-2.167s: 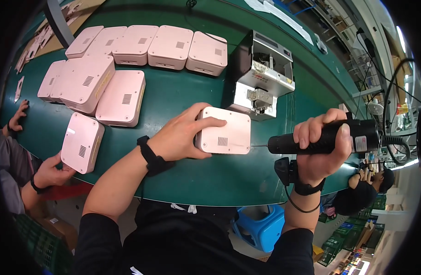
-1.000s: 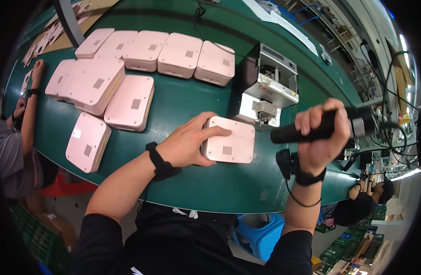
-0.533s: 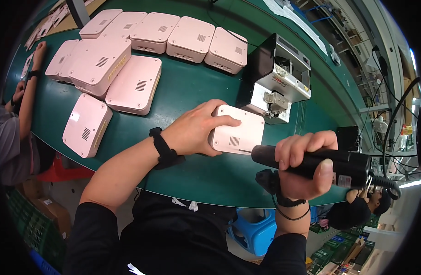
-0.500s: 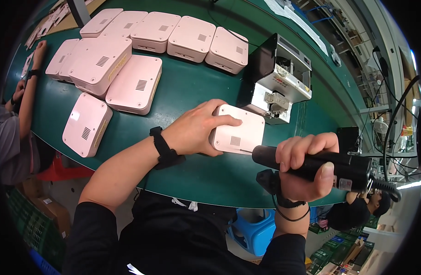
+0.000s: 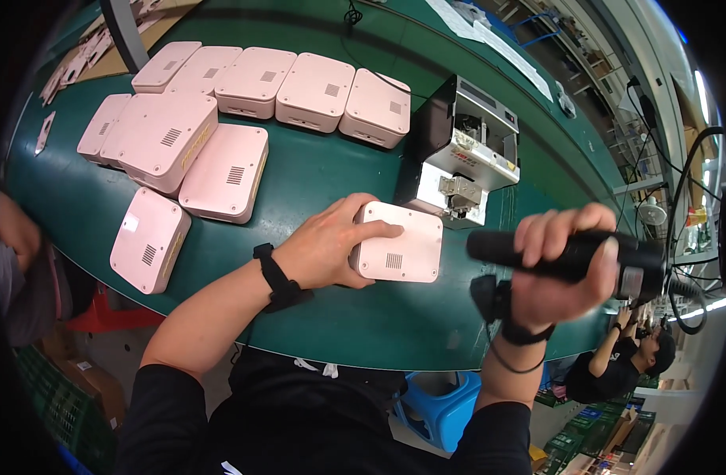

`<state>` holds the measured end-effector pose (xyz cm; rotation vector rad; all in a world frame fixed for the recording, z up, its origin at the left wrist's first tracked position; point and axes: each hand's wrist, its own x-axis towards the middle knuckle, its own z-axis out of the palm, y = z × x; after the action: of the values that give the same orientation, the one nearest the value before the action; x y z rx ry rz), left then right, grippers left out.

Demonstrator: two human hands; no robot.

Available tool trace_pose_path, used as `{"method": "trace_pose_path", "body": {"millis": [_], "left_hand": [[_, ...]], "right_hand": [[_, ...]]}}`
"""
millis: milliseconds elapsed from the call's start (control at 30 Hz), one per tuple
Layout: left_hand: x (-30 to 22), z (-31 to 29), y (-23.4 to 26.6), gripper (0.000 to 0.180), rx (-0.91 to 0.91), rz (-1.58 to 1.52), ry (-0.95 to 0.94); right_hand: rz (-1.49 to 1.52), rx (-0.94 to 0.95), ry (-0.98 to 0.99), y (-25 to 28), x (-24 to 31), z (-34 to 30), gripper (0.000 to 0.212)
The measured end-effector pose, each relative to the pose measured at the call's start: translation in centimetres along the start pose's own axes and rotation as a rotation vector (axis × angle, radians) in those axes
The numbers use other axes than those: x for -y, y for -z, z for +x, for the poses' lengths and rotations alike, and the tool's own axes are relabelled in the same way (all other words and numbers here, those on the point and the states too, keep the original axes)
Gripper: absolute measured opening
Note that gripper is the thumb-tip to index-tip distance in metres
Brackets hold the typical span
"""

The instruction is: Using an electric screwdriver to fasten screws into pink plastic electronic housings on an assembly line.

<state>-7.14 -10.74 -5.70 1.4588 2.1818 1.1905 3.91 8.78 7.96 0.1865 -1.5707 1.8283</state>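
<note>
A pale pink square plastic housing (image 5: 414, 245) with a vent grille and corner holes lies on the green table. My left hand (image 5: 331, 244) grips its left side, the index finger resting on top. To the right, my right hand (image 5: 564, 261) wraps round a black electric screwdriver (image 5: 497, 252) with a coiled cord. The tool is slightly blurred and clear of the housing; its bit cannot be made out. Just behind the housing stands a black and silver screw feeder (image 5: 473, 146).
Several similar housings (image 5: 246, 77) stand in a row and a pile at the back left. One housing (image 5: 149, 241) sits nearer the left edge of the green table (image 5: 339, 324). A blue stool (image 5: 438, 408) is below the table. Other people are at left and far right.
My right hand has drawn the screwdriver away from the housing, to the right and slightly up. My left hand keeps its grip. The view has shifted a little; the person at left has pulled an arm back.
</note>
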Motion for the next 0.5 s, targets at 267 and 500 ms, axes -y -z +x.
{"method": "trace_pose_path", "body": {"millis": [267, 500], "left_hand": [[0.1, -0.2, 0.0, 0.07, -0.016, 0.008, -0.006], [0.6, -0.2, -0.1, 0.071, -0.027, 0.016, -0.006]], "right_hand": [[-0.152, -0.153, -0.04, 2.5, -2.6, 4.3, 0.029], [0.008, -0.031, -0.117, -2.2, -0.4, -0.1, 0.034]]}}
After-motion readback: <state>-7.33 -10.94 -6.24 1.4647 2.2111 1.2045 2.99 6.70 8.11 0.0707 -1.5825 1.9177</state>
